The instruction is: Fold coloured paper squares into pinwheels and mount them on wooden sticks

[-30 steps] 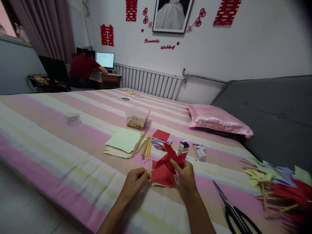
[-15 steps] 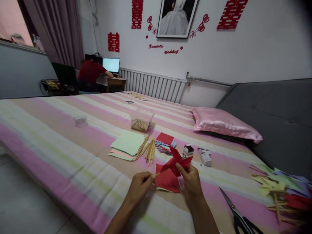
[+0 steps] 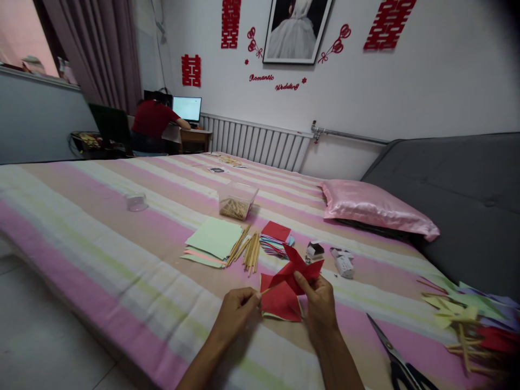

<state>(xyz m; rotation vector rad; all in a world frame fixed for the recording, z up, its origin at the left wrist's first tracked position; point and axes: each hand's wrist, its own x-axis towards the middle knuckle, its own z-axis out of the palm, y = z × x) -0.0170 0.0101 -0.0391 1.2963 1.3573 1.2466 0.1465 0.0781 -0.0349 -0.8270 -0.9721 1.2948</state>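
A red paper pinwheel [image 3: 293,271] is held above the bed between my two hands. My left hand [image 3: 239,304] pinches the thin wooden stick [image 3: 266,291] that comes out from its left side. With the thumb on the folded paper, my right hand [image 3: 319,298] grips the pinwheel from the right. Beneath it lie red paper squares [image 3: 281,306] with a pale sheet at their lower edge. Just beyond are loose wooden sticks [image 3: 252,253], a stack of light green paper [image 3: 215,238] and a pile of smaller coloured squares [image 3: 276,232].
Black-handled scissors [image 3: 392,346] lie at the right front. Finished-looking pinwheels [image 3: 459,314] are heaped at the right edge. A clear box of sticks [image 3: 234,206], small white boxes [image 3: 344,265] and a pink pillow [image 3: 374,206] are farther back. A person [image 3: 152,122] sits at a desk.
Both hands keep their hold on the pinwheel and stick with almost no movement. The whole view has shifted very slightly.
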